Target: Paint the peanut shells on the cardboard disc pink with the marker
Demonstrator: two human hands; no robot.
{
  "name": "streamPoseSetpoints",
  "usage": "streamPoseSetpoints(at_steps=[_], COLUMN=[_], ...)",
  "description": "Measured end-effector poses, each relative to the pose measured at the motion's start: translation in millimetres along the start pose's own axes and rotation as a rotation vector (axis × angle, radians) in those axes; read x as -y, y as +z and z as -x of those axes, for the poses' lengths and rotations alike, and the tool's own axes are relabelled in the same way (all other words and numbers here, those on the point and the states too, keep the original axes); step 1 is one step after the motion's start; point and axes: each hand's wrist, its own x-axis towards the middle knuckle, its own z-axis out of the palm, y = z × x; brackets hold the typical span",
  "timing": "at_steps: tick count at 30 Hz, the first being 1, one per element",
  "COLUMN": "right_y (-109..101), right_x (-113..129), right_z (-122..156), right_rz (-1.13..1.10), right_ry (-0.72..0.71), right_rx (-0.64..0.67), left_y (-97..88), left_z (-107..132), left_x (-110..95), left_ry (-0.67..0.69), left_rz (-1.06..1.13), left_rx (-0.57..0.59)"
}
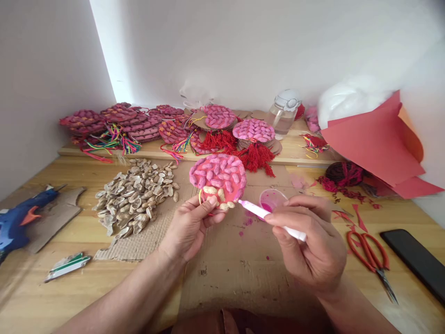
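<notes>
My left hand [190, 226] pinches the lower edge of a round disc [218, 178] covered with peanut shells. Most shells on it are painted pink; a few along its bottom edge are bare tan. My right hand [311, 241] is closed round a thin white paintbrush [269, 215], whose pink tip touches the disc's lower right edge. A small clear cup of pink paint [271, 200] stands on the cardboard sheet [239, 260] just behind the brush.
A heap of loose peanut shells [135, 195] lies left of the disc. A blue glue gun [17, 220] rests at far left. Red scissors [371, 257] and a black phone [415, 262] lie at right. Finished pink discs with tassels [174, 127], a water bottle [284, 113] and red paper [377, 144] line the back.
</notes>
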Motion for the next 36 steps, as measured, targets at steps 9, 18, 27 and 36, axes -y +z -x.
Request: streamPoseSetpoints(at_steps=[9, 18, 27, 36], right_y=[-8, -7, -3, -15], right_x=[-5, -27, -26, -19], right_z=[-3, -8, -4, -7], right_rz=[0.084, 0.305, 0.332, 0.322], right_ry=[0.061, 0.18, 0.209, 0.23], right_rx=[-0.134, 0.051, 0.102, -0.06], left_y=[2.3, 2.2, 4.0, 6.2], left_z=[0, 1, 2, 3], left_x=[1, 1, 0, 2], left_ry=[0.021, 0.051, 0.067, 0.074], left_rz=[-0.03, -0.089, -0.105, -0.106], left_rx=[-0.004, -0.013, -0.017, -0.006])
